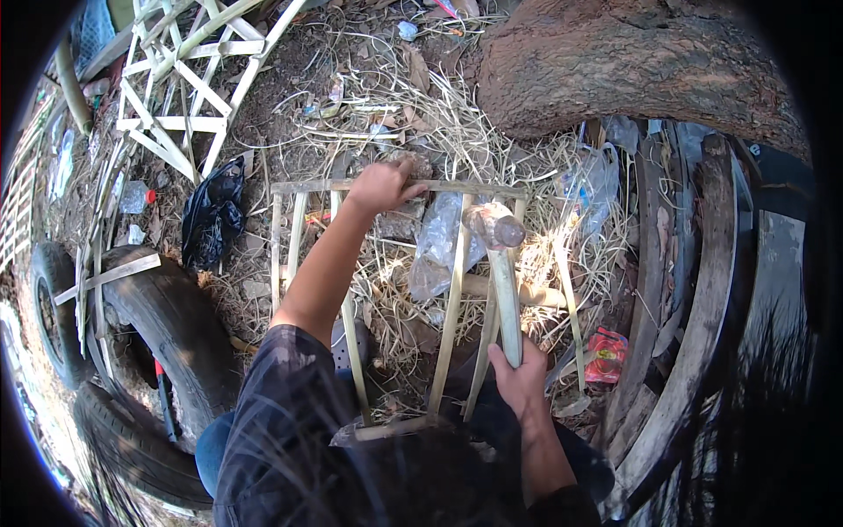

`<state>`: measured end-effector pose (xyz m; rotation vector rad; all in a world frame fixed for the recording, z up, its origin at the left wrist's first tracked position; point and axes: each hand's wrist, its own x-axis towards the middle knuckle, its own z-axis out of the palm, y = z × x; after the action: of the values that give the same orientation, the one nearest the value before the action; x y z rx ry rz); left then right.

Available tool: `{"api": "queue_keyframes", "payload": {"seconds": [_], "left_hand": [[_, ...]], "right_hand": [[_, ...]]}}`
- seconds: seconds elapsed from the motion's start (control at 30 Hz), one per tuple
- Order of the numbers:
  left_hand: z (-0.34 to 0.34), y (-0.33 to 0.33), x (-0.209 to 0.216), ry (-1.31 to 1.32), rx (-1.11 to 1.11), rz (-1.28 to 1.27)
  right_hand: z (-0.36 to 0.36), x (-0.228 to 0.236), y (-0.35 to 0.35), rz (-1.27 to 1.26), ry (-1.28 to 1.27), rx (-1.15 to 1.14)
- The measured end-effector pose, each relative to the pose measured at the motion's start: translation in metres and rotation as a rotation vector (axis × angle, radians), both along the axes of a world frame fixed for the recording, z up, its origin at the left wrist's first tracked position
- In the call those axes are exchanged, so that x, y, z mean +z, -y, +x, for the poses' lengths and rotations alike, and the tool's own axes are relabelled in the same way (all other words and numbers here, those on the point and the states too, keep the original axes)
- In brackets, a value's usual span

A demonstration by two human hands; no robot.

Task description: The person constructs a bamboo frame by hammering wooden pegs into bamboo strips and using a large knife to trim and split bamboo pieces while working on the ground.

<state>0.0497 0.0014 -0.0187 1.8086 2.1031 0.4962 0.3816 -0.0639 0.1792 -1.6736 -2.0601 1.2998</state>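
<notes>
My left hand point(379, 186) is closed around the top bar of a slatted wooden frame point(448, 316), which stands in front of me with thin upright slats. In my right hand point(522, 378) is the pale handle of a mallet point(507, 290). Its brown, round-faced head is over the right end of the top bar; whether they touch I cannot tell. The lower end of the frame lies close to my lap. Behind the slats are a clear plastic bag point(443, 241) and a short piece of wood point(540, 294) on the ground.
A thick tree trunk point(632, 66) lies at the far right, with long weathered planks point(694, 307) below it. Old tyres point(167, 325) and a black plastic bag point(213, 211) are at the left. A lattice of pale strips point(206, 83) stands at the far left. Shavings litter the soil.
</notes>
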Motion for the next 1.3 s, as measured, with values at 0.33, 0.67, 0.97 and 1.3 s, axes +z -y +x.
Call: {"api": "queue_keyframes", "payload": {"seconds": [0.33, 0.67, 0.97, 1.3], "left_hand": [[0.014, 0.008, -0.003, -0.030, 0.219, 0.233], [0.012, 0.000, -0.001, -0.109, 0.156, -0.196], [0.008, -0.010, -0.004, -0.019, 0.176, -0.316], [0.009, -0.015, -0.003, -0.084, 0.175, -0.416]], "right_hand": [[-0.027, -0.081, -0.036, -0.261, 0.054, -0.068], [-0.062, -0.085, -0.051, -0.231, 0.020, -0.027], [-0.067, -0.072, -0.066, -0.144, 0.017, 0.029], [-0.068, -0.038, -0.101, -0.197, 0.225, 0.177]]}}
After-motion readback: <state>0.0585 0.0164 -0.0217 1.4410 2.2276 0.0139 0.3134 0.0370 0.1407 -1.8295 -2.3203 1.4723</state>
